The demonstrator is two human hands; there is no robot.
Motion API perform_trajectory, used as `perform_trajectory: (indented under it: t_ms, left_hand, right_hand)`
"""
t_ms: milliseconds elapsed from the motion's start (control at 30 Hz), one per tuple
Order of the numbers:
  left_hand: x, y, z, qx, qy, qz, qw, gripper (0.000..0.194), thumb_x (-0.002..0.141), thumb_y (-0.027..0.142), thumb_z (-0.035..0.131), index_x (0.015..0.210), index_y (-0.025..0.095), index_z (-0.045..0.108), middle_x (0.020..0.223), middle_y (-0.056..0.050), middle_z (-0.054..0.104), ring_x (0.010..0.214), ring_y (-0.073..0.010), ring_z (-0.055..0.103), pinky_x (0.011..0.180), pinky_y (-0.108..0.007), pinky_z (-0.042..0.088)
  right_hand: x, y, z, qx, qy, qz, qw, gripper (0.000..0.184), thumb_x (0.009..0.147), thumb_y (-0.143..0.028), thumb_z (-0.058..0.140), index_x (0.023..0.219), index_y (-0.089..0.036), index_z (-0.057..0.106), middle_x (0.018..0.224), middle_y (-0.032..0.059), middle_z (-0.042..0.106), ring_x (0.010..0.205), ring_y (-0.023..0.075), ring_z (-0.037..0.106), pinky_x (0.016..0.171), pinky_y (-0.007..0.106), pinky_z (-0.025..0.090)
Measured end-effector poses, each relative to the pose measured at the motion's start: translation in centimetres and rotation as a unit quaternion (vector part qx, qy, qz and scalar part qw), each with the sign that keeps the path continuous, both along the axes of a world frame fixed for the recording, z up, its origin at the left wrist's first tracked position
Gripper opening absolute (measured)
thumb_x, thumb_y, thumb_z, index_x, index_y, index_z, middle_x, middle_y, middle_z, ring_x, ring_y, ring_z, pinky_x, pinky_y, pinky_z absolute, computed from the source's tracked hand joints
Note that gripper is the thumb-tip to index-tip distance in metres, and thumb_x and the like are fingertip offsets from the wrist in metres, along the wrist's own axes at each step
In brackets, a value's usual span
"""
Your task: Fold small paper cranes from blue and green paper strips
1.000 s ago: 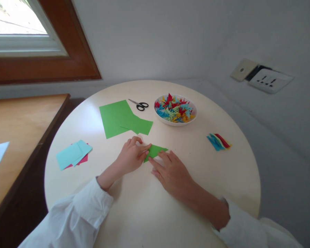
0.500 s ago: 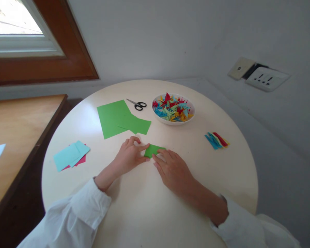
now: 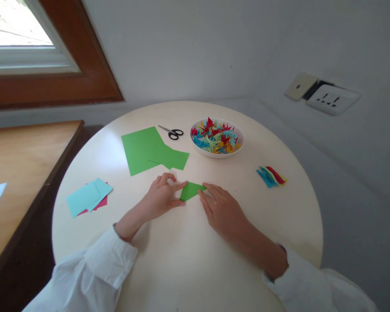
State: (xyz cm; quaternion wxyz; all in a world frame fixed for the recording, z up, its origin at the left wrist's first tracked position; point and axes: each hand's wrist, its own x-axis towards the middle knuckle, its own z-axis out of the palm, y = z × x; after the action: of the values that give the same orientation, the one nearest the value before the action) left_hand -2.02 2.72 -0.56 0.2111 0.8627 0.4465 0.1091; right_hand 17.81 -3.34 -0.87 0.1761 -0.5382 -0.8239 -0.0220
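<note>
A small green origami paper (image 3: 191,190), folded into a roughly triangular shape, lies on the white round table (image 3: 182,268) between my hands. My left hand (image 3: 160,195) holds its left side against the table, index fingertip at the upper corner and thumb at the lower one. At the right-hand point of the paper, my right hand (image 3: 223,208) presses with its thumb and index finger close together. Part of that tip is hidden under the fingers.
Larger green sheets (image 3: 143,149) lie beyond my left hand, near black-handled scissors (image 3: 172,132). A white bowl (image 3: 214,154) holds folded paper cranes. Coloured paper strips (image 3: 271,177) lie at right, light blue sheets (image 3: 84,197) over pinkish-red paper at left.
My right hand has slid right, from the middle of the green paper to its right tip. More of the paper shows, now as a triangle. My left hand has stayed nearly in place.
</note>
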Motion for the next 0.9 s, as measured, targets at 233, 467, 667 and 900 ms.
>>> perform_trajectory:
  t_ms: [233, 467, 667, 900]
  left_hand:
    - [-0.6, 0.2, 0.5, -0.047, -0.017, -0.021, 0.999, 0.062, 0.072, 0.029, 0.069, 0.13, 0.028, 0.047, 0.117, -0.009, 0.043, 0.113, -0.0272, 0.042, 0.099, -0.043, 0.036]
    - [-0.9, 0.4, 0.3, -0.055, -0.035, -0.03, 0.997, 0.065, 0.071, 0.025, 0.069, 0.131, 0.024, 0.045, 0.117, -0.01, 0.043, 0.114, -0.0259, 0.042, 0.099, -0.04, 0.037]
    - [-0.8, 0.1, 0.4, -0.042, -0.053, -0.024, 0.997, 0.056, 0.069, 0.021, 0.07, 0.123, 0.027, 0.054, 0.113, -0.009, 0.046, 0.108, -0.0255, 0.046, 0.097, -0.043, 0.038]
    - [-0.7, -0.1, 0.4, -0.026, -0.071, -0.023, 0.997, 0.05, 0.07, 0.02, 0.069, 0.117, 0.031, 0.058, 0.11, -0.007, 0.047, 0.107, -0.0255, 0.047, 0.096, -0.043, 0.038]
  right_hand:
    - [0.1, 0.1, 0.1, 0.015, 0.004, 0.007, 1.0, 0.031, 0.09, -0.017, 0.038, 0.101, -0.009, 0.066, 0.11, 0.0151, 0.065, 0.102, 0.0252, 0.059, 0.085, 0.039, 0.049]
    - [0.6, 0.8, -0.1, 0.026, 0.048, 0.013, 0.998, 0.024, 0.089, -0.016, 0.043, 0.094, -0.013, 0.066, 0.102, 0.0115, 0.068, 0.094, 0.0227, 0.061, 0.081, 0.038, 0.049]
    - [0.6, 1.4, -0.3, -0.021, 0.073, -0.015, 0.997, 0.019, 0.082, -0.018, 0.055, 0.101, -0.015, 0.06, 0.102, 0.0112, 0.065, 0.094, 0.0242, 0.058, 0.08, 0.04, 0.047]
    - [0.6, 1.9, -0.5, -0.041, 0.095, -0.029, 0.994, 0.029, 0.08, -0.021, 0.06, 0.108, -0.017, 0.056, 0.104, 0.0108, 0.064, 0.095, 0.0251, 0.056, 0.08, 0.039, 0.043]
